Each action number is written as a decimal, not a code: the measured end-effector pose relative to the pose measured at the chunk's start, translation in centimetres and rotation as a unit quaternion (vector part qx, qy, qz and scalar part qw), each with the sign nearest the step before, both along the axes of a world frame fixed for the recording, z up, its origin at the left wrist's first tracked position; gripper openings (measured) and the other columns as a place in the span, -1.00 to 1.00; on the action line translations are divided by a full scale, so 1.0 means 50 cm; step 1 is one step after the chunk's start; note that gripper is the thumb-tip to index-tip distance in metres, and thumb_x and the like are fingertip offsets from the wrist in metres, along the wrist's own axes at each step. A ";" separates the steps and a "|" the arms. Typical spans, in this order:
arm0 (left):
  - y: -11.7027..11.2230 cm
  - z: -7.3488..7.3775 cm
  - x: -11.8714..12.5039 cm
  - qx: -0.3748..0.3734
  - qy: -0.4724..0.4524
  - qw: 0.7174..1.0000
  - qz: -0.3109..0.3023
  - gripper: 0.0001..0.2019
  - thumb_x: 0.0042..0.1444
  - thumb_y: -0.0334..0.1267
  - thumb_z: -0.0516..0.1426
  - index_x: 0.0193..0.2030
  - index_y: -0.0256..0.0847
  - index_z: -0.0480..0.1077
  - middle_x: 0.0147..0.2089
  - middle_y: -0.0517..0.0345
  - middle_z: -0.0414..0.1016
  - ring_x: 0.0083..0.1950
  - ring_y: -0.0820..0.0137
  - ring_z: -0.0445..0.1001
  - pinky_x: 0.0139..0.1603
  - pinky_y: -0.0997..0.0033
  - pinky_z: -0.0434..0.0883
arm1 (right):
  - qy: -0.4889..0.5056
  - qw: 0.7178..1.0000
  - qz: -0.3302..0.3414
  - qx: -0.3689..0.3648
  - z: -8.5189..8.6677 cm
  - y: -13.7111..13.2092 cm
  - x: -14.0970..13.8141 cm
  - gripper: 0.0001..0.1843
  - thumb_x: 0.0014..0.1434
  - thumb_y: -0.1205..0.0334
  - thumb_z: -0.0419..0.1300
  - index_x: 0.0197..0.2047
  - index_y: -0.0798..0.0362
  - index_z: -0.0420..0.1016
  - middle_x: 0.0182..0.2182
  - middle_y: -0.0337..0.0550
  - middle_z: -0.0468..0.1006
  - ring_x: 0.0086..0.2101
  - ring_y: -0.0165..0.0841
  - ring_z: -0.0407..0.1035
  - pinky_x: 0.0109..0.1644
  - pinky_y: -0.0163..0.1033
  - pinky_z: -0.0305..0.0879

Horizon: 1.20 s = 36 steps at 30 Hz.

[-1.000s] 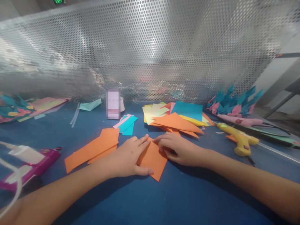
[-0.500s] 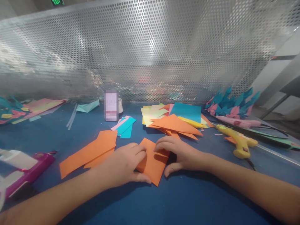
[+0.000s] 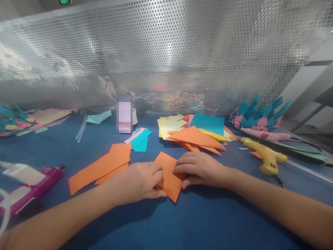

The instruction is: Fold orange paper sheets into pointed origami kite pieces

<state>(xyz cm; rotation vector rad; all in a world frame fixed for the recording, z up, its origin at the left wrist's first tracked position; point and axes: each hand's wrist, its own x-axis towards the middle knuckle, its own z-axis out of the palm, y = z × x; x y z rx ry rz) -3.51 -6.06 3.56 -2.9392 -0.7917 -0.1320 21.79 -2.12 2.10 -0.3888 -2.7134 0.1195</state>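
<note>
An orange paper sheet (image 3: 168,173) lies on the blue table (image 3: 182,222) between my hands. My left hand (image 3: 140,182) has its fingers curled over the sheet's left edge, with the thumb pressed along the lower side. My right hand (image 3: 200,168) grips the sheet's right edge, fingers on top and thumb beneath. The part of the sheet under both hands is hidden. A folded orange paper piece (image 3: 102,166) lies just left of my left hand.
A pile of coloured paper sheets (image 3: 194,133) lies behind my hands. A yellow glue gun (image 3: 265,156) rests at right, a magenta glue gun (image 3: 31,189) at left. Teal and pink paper shapes (image 3: 256,116) sit far right. A perforated metal screen (image 3: 166,52) closes the back.
My hands went from lying flat on the orange sheet to curling around its edges. The sheet's sides have been drawn inward a little.
</note>
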 end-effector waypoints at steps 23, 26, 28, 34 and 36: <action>0.032 0.013 -0.028 -0.278 -0.150 0.911 0.264 -0.86 0.21 -0.14 0.00 -0.23 -0.12 0.28 -0.43 0.26 0.43 -0.42 0.39 0.41 -0.45 0.49 0.27 | 0.078 0.980 -0.138 -0.116 -0.021 0.011 -0.012 -0.78 0.28 0.35 0.01 -0.11 0.06 0.46 -0.28 -0.11 0.56 -0.25 -0.34 0.42 -0.17 -0.23 0.33; 0.033 0.021 -0.041 -0.287 -0.136 0.911 0.261 -0.83 0.20 -0.14 0.00 -0.35 -0.13 0.30 -0.44 0.27 0.41 -0.42 0.41 0.39 -0.47 0.52 0.25 | 0.067 0.985 -0.132 -0.090 -0.021 0.011 -0.014 -0.74 0.29 0.34 0.00 -0.10 0.07 0.50 -0.31 -0.09 0.53 -0.28 -0.34 0.40 -0.21 -0.25 0.32; 0.033 0.028 -0.045 -0.295 -0.127 0.914 0.248 -0.83 0.18 -0.16 0.01 -0.36 -0.13 0.33 -0.43 0.27 0.43 -0.42 0.42 0.40 -0.48 0.53 0.24 | 0.052 0.986 -0.137 -0.075 -0.020 0.010 -0.016 -0.72 0.30 0.34 -0.01 -0.09 0.06 0.52 -0.32 -0.08 0.50 -0.31 -0.35 0.39 -0.24 -0.27 0.31; 0.030 0.039 -0.044 -0.298 -0.101 0.914 0.255 -0.83 0.16 -0.21 0.00 -0.34 -0.11 0.40 -0.42 0.26 0.46 -0.41 0.42 0.41 -0.50 0.55 0.21 | 0.022 0.987 -0.149 -0.046 -0.017 0.002 -0.019 -0.67 0.32 0.34 -0.04 -0.07 0.07 0.54 -0.37 -0.09 0.45 -0.37 -0.35 0.35 -0.32 -0.28 0.26; 0.028 0.040 -0.042 -0.294 -0.096 0.915 0.259 -0.82 0.15 -0.23 0.00 -0.35 -0.11 0.41 -0.43 0.26 0.46 -0.42 0.42 0.40 -0.50 0.54 0.19 | 0.020 0.987 -0.156 -0.040 -0.017 0.000 -0.018 -0.68 0.32 0.32 -0.04 -0.07 0.07 0.55 -0.38 -0.09 0.44 -0.39 -0.36 0.34 -0.34 -0.29 0.25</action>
